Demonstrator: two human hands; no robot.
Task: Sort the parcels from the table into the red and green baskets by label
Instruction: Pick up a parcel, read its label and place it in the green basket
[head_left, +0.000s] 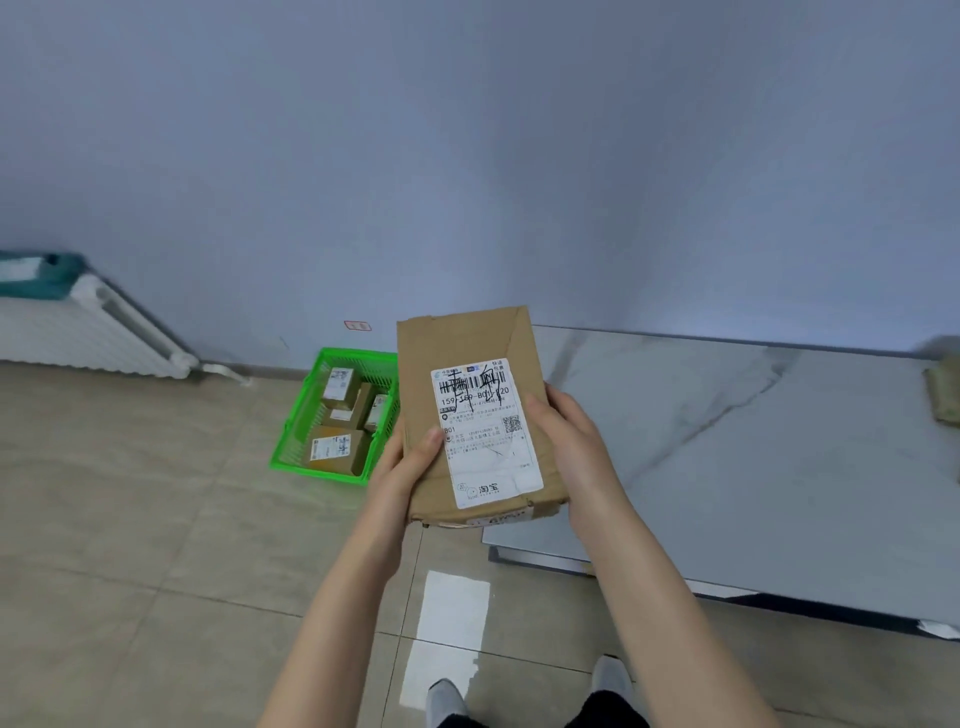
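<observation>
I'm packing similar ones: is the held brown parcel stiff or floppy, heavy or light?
Probably stiff: the parcel looks flat, gripped only low down by the left hand and right hand. Likely light: it looks thin.

One green basket (301, 415) holds four boxes (337, 449). One parcel (467, 353) sits in two hands, left hand (410, 462) and right hand (566, 441). One package (943, 389) lies on one surface (727, 441). One radiator (78, 332).

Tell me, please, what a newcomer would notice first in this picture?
First, the brown parcel, held up in the centre by the left hand and right hand, its white label scrawled over in black. Behind it to the left, a green basket stands on the floor with small boxes inside.
</observation>
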